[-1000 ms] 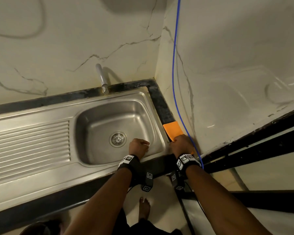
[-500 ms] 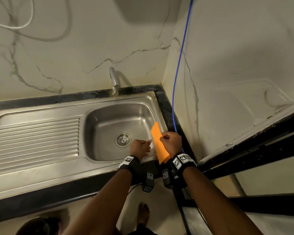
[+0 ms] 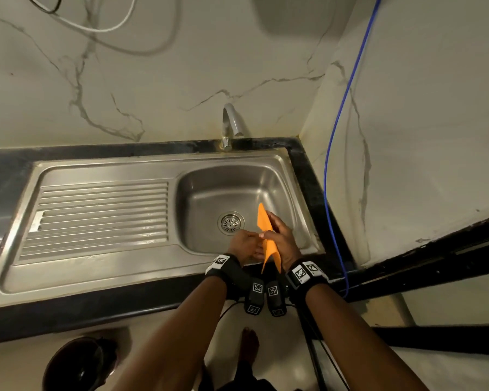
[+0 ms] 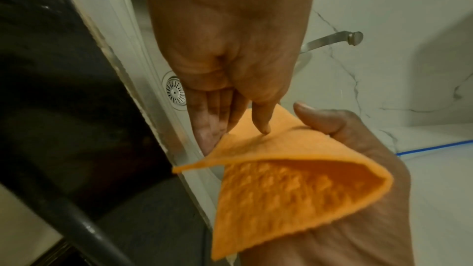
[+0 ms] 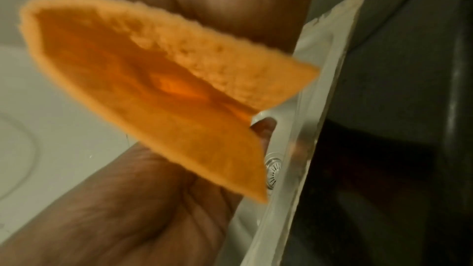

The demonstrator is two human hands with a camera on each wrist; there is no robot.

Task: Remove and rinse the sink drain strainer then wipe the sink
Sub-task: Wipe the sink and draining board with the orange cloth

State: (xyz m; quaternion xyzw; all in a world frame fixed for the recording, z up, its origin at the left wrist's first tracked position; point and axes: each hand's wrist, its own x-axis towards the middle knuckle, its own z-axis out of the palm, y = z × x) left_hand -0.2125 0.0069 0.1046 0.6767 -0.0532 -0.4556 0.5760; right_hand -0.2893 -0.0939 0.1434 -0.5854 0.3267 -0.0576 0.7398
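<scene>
The round metal strainer [image 3: 231, 223] sits in the drain of the steel sink [image 3: 96, 272]; it also shows as the strainer [image 4: 175, 93] and the strainer [image 5: 272, 171] past the hands. Over the basin's front edge, my right hand [image 3: 274, 227] grips a folded orange cloth [image 3: 268, 244]. My left hand [image 3: 251, 241] pinches that cloth's near edge. In the left wrist view my left hand [image 4: 238, 128] has its thumb on top of the cloth [image 4: 294, 189] and its fingers beneath, with my right hand [image 4: 332, 124] beside it. The cloth [image 5: 153, 98] fills the right wrist view.
A steel tap [image 3: 231, 122] stands behind the basin and no water shows. The ribbed drainboard [image 3: 102, 213] lies to the left. A blue cable [image 3: 331, 165] runs down the right wall. A black frame [image 3: 435, 263] stands at the right, and a dark bin [image 3: 79, 365] sits on the floor.
My right hand lifted the orange cloth off the counter at the right and carried it left over the basin. My left hand came up from the sink edge and took hold of it.
</scene>
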